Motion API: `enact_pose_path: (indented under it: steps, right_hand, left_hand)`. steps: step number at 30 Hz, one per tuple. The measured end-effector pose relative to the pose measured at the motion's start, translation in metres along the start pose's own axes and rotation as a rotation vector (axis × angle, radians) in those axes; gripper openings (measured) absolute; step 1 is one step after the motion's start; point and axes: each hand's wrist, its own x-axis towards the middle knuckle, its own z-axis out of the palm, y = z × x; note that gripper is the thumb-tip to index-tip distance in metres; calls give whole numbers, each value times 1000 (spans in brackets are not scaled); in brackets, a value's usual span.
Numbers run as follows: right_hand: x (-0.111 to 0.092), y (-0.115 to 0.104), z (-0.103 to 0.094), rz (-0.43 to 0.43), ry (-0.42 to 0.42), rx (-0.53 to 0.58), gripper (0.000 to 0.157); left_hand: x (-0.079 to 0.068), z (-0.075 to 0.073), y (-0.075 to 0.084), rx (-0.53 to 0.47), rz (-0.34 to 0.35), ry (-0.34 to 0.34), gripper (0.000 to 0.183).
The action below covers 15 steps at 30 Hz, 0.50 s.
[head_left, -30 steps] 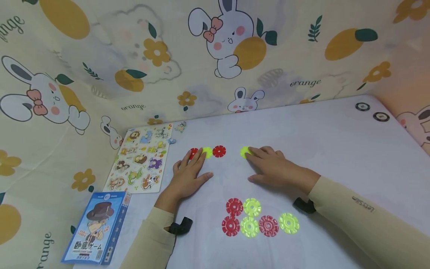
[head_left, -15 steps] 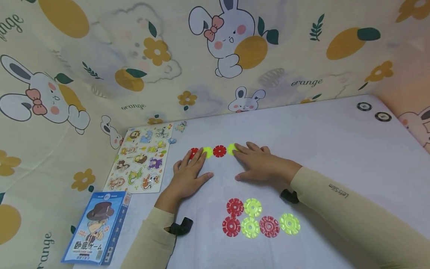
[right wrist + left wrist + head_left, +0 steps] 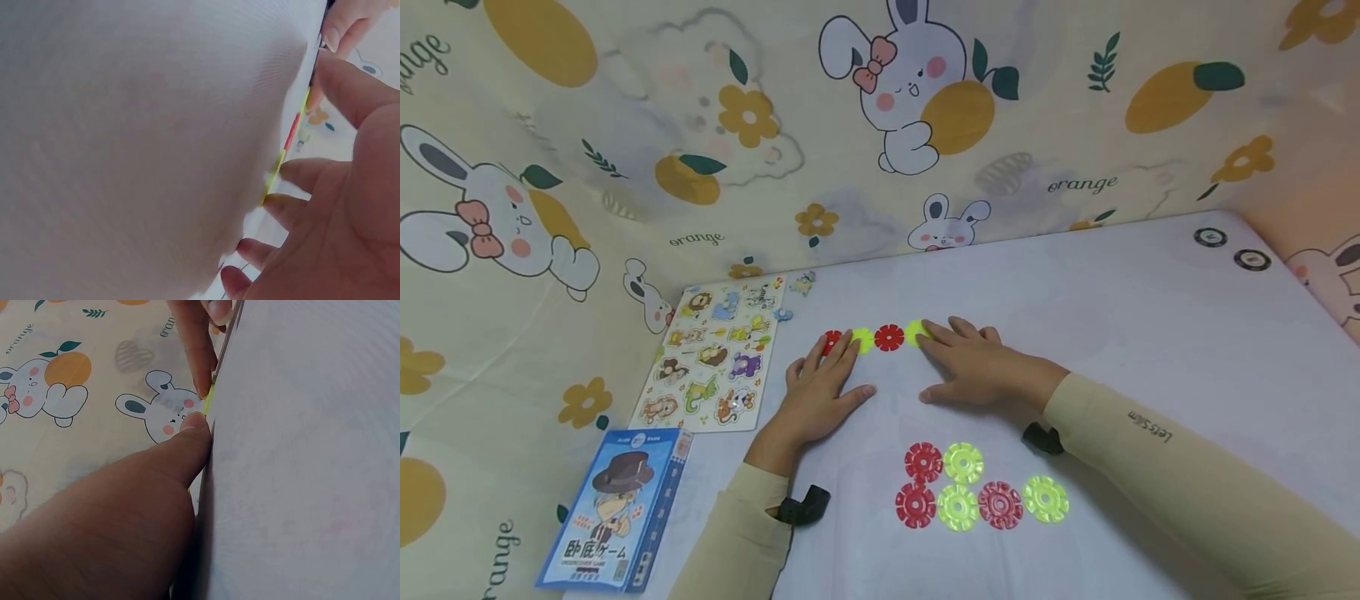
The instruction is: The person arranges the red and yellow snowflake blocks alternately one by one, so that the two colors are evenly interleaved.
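The right hand (image 3: pixel 973 362), fingers extended, touches a lime snowflake disc (image 3: pixel 914 332) at the red disc's (image 3: pixel 889 337) three o'clock; the left hand (image 3: pixel 822 392), also straight-fingered, steadies the row's nine-o'clock end. Seemingly aligning; next calls for gentle release.

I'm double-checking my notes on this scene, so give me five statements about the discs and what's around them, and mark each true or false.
1. The right hand touches a yellow-green, flower-shaped, plastic-looking disc. True.
2. The far row shows four red discs. False: two red, flower-shaped discs alternate with two yellow-green ones.
3. The blue rectangular box is nearer the right hand. False: the blue rectangular box is nearer the left hand.
4. Two round black-and-white chips lie towards the far right corner. True.
5. The near cluster has three discs. False: the near cluster has six.
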Motion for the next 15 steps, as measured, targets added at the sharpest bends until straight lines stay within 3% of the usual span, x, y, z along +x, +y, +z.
enact_pose_path:
  steps: [3,6,10,13,15]
  right_hand:
    - [-1,-1,-2,-9,21,38,94]
    - [-6,-1,-5,-28,62,148,90]
    - [-21,-1,-8,-65,87,455,80]
    - [-35,0,-7,-108,66,689,69]
    - [-45,-1,-5,-137,43,788,62]
  left_hand:
    - [0,0,-1,0,3,-3,82]
    - [0,0,-1,-3,2,-10,82]
    - [0,-2,0,-10,1,-11,82]
    - [0,-2,0,-9,1,-8,82]
    - [0,-2,0,-10,-1,-7,82]
